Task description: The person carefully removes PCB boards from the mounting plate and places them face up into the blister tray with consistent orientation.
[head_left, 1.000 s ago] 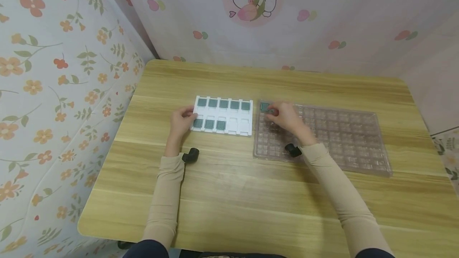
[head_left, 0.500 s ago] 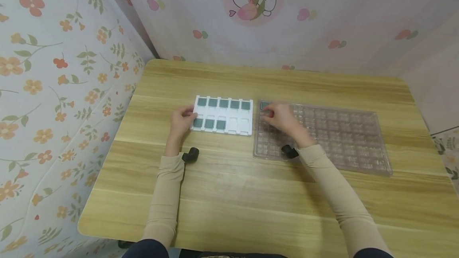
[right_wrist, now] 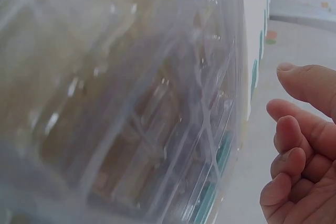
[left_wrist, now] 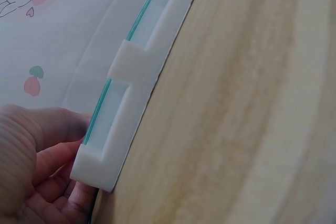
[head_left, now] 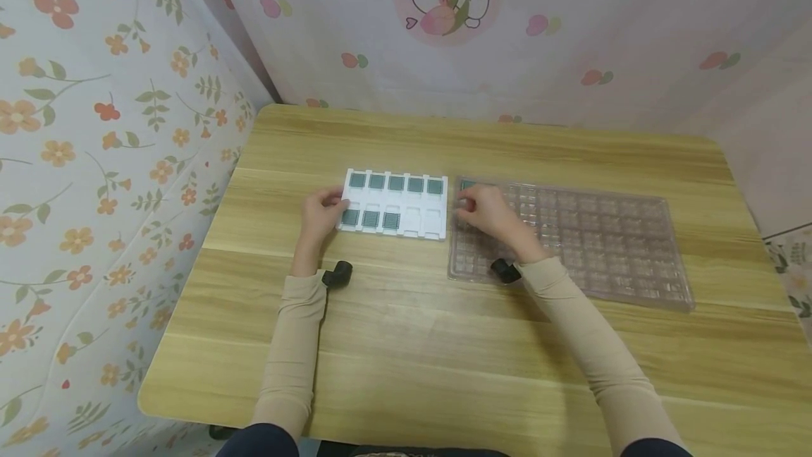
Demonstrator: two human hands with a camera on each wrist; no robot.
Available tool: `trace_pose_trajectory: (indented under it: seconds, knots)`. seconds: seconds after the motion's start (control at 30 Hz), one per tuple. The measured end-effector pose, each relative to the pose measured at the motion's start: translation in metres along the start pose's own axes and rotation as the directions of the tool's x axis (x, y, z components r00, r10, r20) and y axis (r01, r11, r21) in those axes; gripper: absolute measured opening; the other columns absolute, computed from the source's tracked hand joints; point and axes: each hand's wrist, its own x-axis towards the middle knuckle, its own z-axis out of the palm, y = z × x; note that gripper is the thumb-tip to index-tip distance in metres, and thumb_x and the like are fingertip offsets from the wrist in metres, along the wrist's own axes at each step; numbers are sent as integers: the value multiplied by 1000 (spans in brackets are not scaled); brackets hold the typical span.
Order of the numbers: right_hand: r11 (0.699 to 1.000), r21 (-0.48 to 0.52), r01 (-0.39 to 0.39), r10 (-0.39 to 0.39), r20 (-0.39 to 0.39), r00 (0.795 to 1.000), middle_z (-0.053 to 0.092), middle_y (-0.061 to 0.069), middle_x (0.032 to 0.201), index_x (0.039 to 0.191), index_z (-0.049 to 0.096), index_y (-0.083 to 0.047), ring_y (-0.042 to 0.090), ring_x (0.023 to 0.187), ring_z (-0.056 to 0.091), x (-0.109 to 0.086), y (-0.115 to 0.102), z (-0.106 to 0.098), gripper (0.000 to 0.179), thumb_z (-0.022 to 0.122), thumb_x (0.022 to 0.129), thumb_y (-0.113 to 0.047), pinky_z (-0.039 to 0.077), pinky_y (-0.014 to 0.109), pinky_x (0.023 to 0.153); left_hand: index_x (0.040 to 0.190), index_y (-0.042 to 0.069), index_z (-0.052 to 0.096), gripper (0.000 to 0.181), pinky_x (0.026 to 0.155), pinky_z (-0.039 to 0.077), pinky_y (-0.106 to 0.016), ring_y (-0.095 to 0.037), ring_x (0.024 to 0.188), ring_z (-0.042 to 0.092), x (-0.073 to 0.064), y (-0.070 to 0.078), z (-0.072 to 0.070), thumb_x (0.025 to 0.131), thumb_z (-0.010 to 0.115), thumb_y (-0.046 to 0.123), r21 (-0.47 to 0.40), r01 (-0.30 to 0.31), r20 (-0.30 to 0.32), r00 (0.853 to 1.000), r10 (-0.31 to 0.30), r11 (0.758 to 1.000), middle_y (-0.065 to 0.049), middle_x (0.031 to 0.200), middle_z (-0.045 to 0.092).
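A white slotted tray (head_left: 406, 204) holds several green square chips with a grid pattern: a full back row and, in the front row, a few at the left. At its left end, my left hand (head_left: 323, 216) grips the edge, thumb (left_wrist: 60, 124) on top and fingers (left_wrist: 47, 211) below. Over the left end of a clear plastic tray (head_left: 609, 249) is my right hand (head_left: 491, 210). Its thumb and index finger stand apart with nothing between them, the other fingers bent. Green chips (right_wrist: 206, 201) sit in the clear tray, mostly hidden by this hand in the head view.
Both trays lie on a wooden table (head_left: 406, 351), a narrow gap between them. A patterned curtain (head_left: 571, 34) hangs behind the table and a floral one (head_left: 95, 161) on the left. Each wrist carries a small black camera (head_left: 338, 274).
My right hand has shifted left over the clear tray toward the white one, covering more of the green chip in its corner. My left hand and both trays have stayed put.
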Motion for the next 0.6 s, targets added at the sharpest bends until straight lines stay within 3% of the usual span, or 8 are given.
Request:
trace_pose_trajectory:
  seconds: [0.2,0.6]
  knots:
    - [1000,25,-11,11,20,1000,54,6,69,104,66,6,16,59,46,0,-5,4,26,68,83,-8,40,28,54,111,-7,64,30,72,45,-22,-24,87,57,0,-1,0,83,65,0,0,0,-2,1000,0,1000,-22,98,63]
    - [997,62,38,-39,13,999,51,3,65,105,67,5,14,57,42,2,-12,12,26,69,84,-9,38,27,54,111,-8,64,30,70,43,-18,-25,86,58,0,1,1,82,65,-1,3,-16,-21,1000,16,1000,-24,98,64]
